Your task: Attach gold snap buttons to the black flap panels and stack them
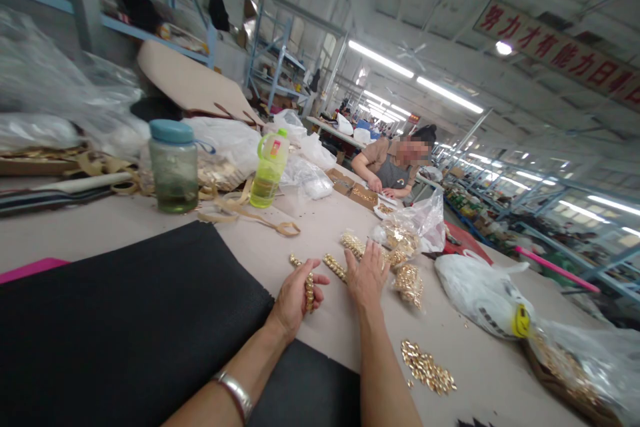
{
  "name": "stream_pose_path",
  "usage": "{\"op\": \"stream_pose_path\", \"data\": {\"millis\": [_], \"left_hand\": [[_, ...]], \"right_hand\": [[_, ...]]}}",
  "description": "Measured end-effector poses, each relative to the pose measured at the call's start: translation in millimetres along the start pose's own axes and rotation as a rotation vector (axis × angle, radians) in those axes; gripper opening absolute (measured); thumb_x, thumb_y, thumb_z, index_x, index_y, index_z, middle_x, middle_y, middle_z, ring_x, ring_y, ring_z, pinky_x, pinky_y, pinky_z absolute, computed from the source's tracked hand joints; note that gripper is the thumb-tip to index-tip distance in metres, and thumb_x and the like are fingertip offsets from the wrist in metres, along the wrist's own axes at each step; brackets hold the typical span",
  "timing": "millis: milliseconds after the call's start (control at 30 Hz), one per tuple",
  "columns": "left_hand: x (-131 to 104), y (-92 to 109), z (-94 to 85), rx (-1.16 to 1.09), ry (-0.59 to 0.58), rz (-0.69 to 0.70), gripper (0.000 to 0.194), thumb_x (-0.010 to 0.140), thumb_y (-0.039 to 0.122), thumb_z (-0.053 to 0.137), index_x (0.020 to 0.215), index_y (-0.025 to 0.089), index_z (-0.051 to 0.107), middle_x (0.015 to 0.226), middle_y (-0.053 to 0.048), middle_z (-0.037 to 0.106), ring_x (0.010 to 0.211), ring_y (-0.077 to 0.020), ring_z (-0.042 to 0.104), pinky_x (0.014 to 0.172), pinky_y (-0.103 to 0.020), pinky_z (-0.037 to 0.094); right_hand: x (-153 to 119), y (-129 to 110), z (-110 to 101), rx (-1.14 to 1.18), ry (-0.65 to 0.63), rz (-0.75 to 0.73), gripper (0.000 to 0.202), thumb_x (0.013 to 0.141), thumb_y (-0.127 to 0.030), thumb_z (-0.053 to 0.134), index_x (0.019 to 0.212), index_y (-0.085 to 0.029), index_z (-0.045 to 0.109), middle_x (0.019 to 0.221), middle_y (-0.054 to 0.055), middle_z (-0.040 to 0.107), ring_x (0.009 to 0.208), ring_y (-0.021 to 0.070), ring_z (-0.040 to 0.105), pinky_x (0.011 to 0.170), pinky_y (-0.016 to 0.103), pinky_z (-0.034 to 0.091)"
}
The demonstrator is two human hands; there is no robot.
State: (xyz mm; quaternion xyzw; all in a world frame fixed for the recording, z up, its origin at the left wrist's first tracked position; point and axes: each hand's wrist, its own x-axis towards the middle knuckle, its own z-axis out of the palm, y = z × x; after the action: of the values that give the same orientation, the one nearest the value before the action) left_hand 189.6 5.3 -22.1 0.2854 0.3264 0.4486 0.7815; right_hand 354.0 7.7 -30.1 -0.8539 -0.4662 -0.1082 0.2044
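A chunky gold chain [310, 292] lies across the curled fingers of my left hand [291, 300], with one end sticking out past the hand on the far side. My right hand [366, 277] is stretched out flat, palm down, over more gold chain. It partly covers the gold chain pieces [353, 245], so I cannot tell which of them it touches. A shorter gold chain [335, 267] lies between my two hands. Right of my right hand sits a clear bag of gold pieces [409, 283]. Nearer me is a loose pile of small gold pieces [427, 367].
Black sheets [125, 320] cover the table's left side. A blue-lidded jar [173, 167] and a yellow-green bottle [269, 170] stand behind them. Plastic bags [483, 293] line the right edge. Across the table, a co-worker [390, 163] leans over boxes of gold pieces [363, 195].
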Motion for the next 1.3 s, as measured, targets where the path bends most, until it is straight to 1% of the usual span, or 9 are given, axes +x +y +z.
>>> {"op": "stream_pose_path", "data": {"millis": [133,267,500,600,700,833,1000,1200,1300], "left_hand": [[0,-2,-0.5,0.007,-0.007,0.024,0.044,0.090,0.047,0.054,0.118,0.013,0.057,0.080,-0.007,0.068,0.045,-0.0073,0.053,0.040,-0.017,0.039],[0,-2,-0.2,0.028,-0.029,0.037,0.044,0.090,0.046,0.054,0.117,0.012,0.057,0.081,-0.008,0.068,0.046,-0.0073,0.054,0.040,-0.017,0.039],[0,-5,1.3,0.099,-0.105,0.036,0.037,0.087,0.031,0.062,0.118,0.013,0.056,0.082,-0.004,0.067,0.045,-0.0051,0.051,0.038,-0.015,0.035],[-2,-5,3.8,0.151,-0.125,0.045,0.033,0.089,0.026,0.061,0.118,0.012,0.057,0.082,-0.002,0.067,0.045,-0.0037,0.049,0.038,-0.014,0.033],[-7,-3,9.5,0.195,-0.137,0.063,0.030,0.088,0.022,0.060,0.116,0.012,0.057,0.080,-0.002,0.067,0.043,-0.0031,0.047,0.039,-0.015,0.032],[-20,0,20.3,0.262,-0.178,0.094,0.032,0.087,0.019,0.058,0.118,0.011,0.058,0.077,-0.002,0.066,0.041,-0.0020,0.044,0.040,-0.016,0.028],[-46,8,39.2,0.393,-0.262,0.123,0.033,0.084,0.018,0.060,0.116,0.010,0.062,0.057,0.007,0.052,0.035,-0.0010,0.028,0.038,-0.018,0.016],[-106,25,66.2,0.563,-0.318,0.242,0.029,0.079,0.024,0.064,0.107,0.015,0.068,0.054,0.008,0.050,0.043,-0.0038,0.034,0.044,-0.017,0.025],[-155,27,55.3,0.652,-0.315,0.281,0.026,0.081,0.026,0.061,0.104,0.016,0.069,0.056,0.006,0.055,0.050,-0.0071,0.044,0.050,-0.019,0.033]], "right_hand": [[14,2,-5,-0.037,-0.124,-0.096,0.063,0.098,-0.054,0.038,0.145,-0.013,0.043,0.149,0.019,0.042,0.142,0.0303,0.030,0.115,0.056,0.010],[15,7,-13,0.065,-0.161,-0.081,0.056,0.097,-0.048,0.045,0.141,-0.015,0.049,0.145,0.018,0.047,0.138,0.0315,0.037,0.114,0.059,0.013],[-7,27,-64,0.247,-0.242,-0.098,0.052,0.093,-0.037,0.052,0.137,-0.010,0.053,0.132,0.016,0.060,0.118,0.0251,0.058,0.101,0.038,0.041],[-40,33,-88,0.327,-0.316,-0.136,0.039,0.088,-0.031,0.059,0.122,-0.014,0.066,0.109,0.011,0.072,0.094,0.0232,0.067,0.088,0.038,0.048],[-95,31,-105,0.339,-0.384,-0.162,0.030,0.086,-0.028,0.059,0.111,-0.019,0.072,0.090,0.006,0.075,0.079,0.0216,0.068,0.080,0.036,0.049],[-174,22,-108,0.277,-0.355,-0.266,0.026,0.091,-0.029,0.054,0.110,-0.020,0.069,0.096,0.006,0.071,0.083,0.0206,0.065,0.078,0.032,0.048],[-219,19,-93,0.137,-0.198,-0.423,0.030,0.097,-0.022,0.042,0.114,-0.017,0.065,0.102,0.010,0.063,0.100,0.0234,0.057,0.092,0.033,0.043],[-215,19,-93,0.284,-0.181,-0.352,0.023,0.093,-0.020,0.049,0.108,-0.019,0.066,0.099,0.006,0.065,0.094,0.0192,0.060,0.087,0.028,0.046],[-201,35,-100,0.324,-0.214,-0.233,0.022,0.093,-0.022,0.050,0.105,-0.019,0.068,0.098,0.003,0.070,0.088,0.0147,0.064,0.080,0.022,0.048]]}}
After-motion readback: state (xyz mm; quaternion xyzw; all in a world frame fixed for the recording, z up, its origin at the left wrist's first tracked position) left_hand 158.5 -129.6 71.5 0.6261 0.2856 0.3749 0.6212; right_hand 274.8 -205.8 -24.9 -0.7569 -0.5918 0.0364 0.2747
